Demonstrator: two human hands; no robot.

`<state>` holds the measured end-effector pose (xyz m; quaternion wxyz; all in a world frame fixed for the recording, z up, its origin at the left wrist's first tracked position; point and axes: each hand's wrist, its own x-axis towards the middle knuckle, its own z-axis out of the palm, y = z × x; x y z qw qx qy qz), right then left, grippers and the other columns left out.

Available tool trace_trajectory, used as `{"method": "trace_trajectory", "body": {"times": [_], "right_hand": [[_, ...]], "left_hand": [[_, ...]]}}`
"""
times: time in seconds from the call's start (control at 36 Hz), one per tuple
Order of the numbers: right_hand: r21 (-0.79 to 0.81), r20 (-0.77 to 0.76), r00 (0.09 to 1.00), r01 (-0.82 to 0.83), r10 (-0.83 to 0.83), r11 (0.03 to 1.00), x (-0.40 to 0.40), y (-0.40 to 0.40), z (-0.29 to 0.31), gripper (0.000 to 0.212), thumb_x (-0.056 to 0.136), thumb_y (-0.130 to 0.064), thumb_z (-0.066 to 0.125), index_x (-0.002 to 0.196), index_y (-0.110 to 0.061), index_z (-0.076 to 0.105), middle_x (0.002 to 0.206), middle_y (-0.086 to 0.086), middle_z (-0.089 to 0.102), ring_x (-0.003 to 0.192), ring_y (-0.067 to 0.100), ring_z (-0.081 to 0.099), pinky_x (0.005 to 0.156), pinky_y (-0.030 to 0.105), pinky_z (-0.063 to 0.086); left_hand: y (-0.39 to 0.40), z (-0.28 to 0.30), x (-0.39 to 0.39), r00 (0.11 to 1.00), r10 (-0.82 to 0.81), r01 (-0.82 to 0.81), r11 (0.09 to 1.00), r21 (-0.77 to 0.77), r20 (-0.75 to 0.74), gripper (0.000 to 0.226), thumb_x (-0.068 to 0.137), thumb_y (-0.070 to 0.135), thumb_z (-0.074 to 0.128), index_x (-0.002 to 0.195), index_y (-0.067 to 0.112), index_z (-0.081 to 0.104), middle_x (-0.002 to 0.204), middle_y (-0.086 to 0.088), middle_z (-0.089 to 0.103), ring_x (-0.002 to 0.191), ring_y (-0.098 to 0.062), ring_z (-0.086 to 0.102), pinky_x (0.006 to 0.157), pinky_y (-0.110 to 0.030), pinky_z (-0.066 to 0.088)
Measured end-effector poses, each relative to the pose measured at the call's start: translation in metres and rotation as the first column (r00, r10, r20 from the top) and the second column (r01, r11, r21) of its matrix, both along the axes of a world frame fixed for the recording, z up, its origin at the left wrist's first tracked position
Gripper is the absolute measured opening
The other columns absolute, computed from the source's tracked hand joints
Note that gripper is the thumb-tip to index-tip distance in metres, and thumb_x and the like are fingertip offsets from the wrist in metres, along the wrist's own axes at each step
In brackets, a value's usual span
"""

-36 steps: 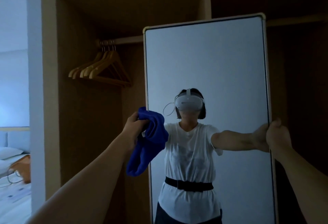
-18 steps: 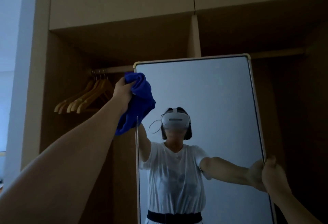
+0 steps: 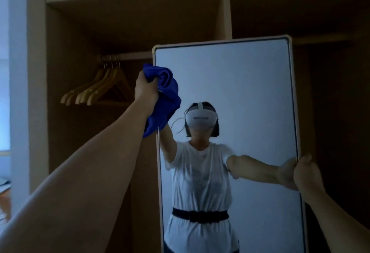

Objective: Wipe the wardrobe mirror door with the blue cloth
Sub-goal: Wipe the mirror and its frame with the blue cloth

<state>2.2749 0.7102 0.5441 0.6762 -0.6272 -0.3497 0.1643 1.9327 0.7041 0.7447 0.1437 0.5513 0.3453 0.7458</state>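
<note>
The tall mirror door (image 3: 250,84) with a pale rounded frame stands in front of the open wardrobe and reflects a person in a white shirt. My left hand (image 3: 145,89) grips a bunched blue cloth (image 3: 165,96) at the mirror's upper left edge; part of the cloth lies over the glass and part hangs down outside the frame. My right hand (image 3: 307,174) holds the mirror's right edge at mid height, fingers curled round the frame.
Several wooden hangers (image 3: 98,90) hang on a rail (image 3: 128,55) inside the wardrobe, left of the mirror. A vertical wardrobe panel (image 3: 226,12) rises behind the mirror top. A pale wall and a bed corner (image 3: 5,184) lie at far left.
My left hand has lifted the cloth from mid height up to the mirror's upper left area, then shifted it slightly right onto the glass. My right hand stays on the right edge.
</note>
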Motion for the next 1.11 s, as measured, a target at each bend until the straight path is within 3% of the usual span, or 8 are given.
{"method": "trace_trajectory", "body": {"times": [0.31, 0.39, 0.47, 0.58, 0.64, 0.75, 0.89, 1.11], "right_hand": [[-0.164, 0.336, 0.934, 0.182, -0.118, 0.97, 0.01, -0.018, 0.008, 0.047, 0.103, -0.027, 0.026, 0.127, 0.01, 0.043, 0.124, 0.032, 0.05, 0.111, 0.045, 0.05, 0.095, 0.051, 0.041], [0.178, 0.466, 0.772, 0.396, -0.431, 0.901, -0.006, -0.036, 0.016, 0.038, 0.092, -0.018, 0.051, 0.125, 0.0, 0.045, 0.121, 0.027, 0.052, 0.109, 0.044, 0.047, 0.088, 0.051, 0.041], [0.512, 0.529, 0.69, 0.204, -0.493, 0.835, -0.053, -0.058, 0.026, 0.029, 0.088, -0.019, 0.05, 0.113, -0.004, 0.056, 0.111, 0.021, 0.059, 0.102, 0.038, 0.051, 0.082, 0.042, 0.039], [0.314, 0.555, 0.782, -0.512, 0.283, 0.799, -0.137, -0.09, 0.034, 0.026, 0.094, -0.039, 0.05, 0.09, -0.015, 0.06, 0.089, 0.004, 0.064, 0.075, 0.015, 0.057, 0.065, 0.028, 0.04], [0.134, 0.436, 0.525, -0.841, 0.731, 0.524, -0.166, -0.107, 0.035, 0.035, 0.089, -0.051, 0.054, 0.097, -0.018, 0.056, 0.092, 0.0, 0.061, 0.078, 0.009, 0.058, 0.067, 0.023, 0.044], [0.061, 0.321, 0.307, -0.951, 0.896, 0.304, -0.187, -0.121, 0.026, 0.045, 0.08, -0.032, 0.072, 0.121, -0.023, 0.057, 0.115, 0.002, 0.066, 0.101, 0.015, 0.065, 0.08, 0.026, 0.055], [0.189, 0.113, 0.508, -0.855, 0.854, 0.483, -0.18, -0.125, 0.02, 0.029, 0.087, -0.024, 0.063, 0.116, -0.02, 0.063, 0.11, 0.006, 0.068, 0.103, 0.026, 0.063, 0.095, 0.045, 0.049], [-0.108, 0.373, 0.659, -0.668, 0.653, 0.736, -0.163, -0.119, 0.016, 0.033, 0.081, -0.056, 0.055, 0.099, -0.029, 0.062, 0.099, 0.001, 0.068, 0.099, 0.026, 0.062, 0.098, 0.049, 0.043]], "left_hand": [[-0.027, -0.108, -0.003, 0.984, 0.136, -0.149, 0.983, -0.107, -0.116, 0.023, 0.09, 0.009, 0.046, 0.098, 0.028, 0.053, 0.087, 0.008, 0.06, 0.078, -0.01, 0.059, 0.066, -0.027, 0.045], [-0.044, -0.131, -0.01, 0.978, 0.205, -0.209, 0.974, -0.085, -0.045, 0.019, 0.09, 0.012, 0.047, 0.097, 0.027, 0.054, 0.086, 0.01, 0.059, 0.077, -0.008, 0.057, 0.062, -0.024, 0.041], [-0.063, -0.15, -0.016, 0.955, 0.293, -0.294, 0.955, -0.039, -0.047, 0.011, 0.09, 0.025, 0.052, 0.101, 0.025, 0.053, 0.09, 0.01, 0.059, 0.081, -0.01, 0.057, 0.067, -0.028, 0.042], [-0.089, -0.16, -0.011, 0.95, 0.312, -0.312, 0.95, -0.029, 0.008, 0.033, 0.085, 0.032, 0.058, 0.117, 0.025, 0.05, 0.1, 0.011, 0.055, 0.086, -0.007, 0.052, 0.065, -0.021, 0.037], [-0.101, -0.162, -0.001, 0.965, 0.253, -0.249, 0.967, -0.051, 0.076, 0.034, 0.084, 0.031, 0.06, 0.115, 0.028, 0.047, 0.094, 0.018, 0.05, 0.082, 0.0, 0.049, 0.061, -0.019, 0.033], [-0.117, -0.171, 0.018, 0.975, 0.135, -0.113, 0.986, -0.126, 0.179, 0.045, 0.085, 0.03, 0.059, 0.124, 0.031, 0.036, 0.107, 0.01, 0.047, 0.086, -0.006, 0.05, 0.068, -0.027, 0.038], [-0.129, -0.189, 0.026, 0.981, -0.083, 0.127, 0.958, -0.256, 0.176, 0.079, 0.081, 0.038, 0.066, 0.144, 0.035, 0.019, 0.118, 0.007, 0.041, 0.1, -0.017, 0.052, 0.087, -0.041, 0.048], [-0.135, -0.22, 0.019, 0.867, -0.477, 0.483, 0.737, -0.473, 0.142, 0.062, 0.05, 0.047, 0.082, 0.103, 0.027, 0.058, 0.107, 0.0, 0.065, 0.095, -0.02, 0.064, 0.066, -0.029, 0.055]]}}
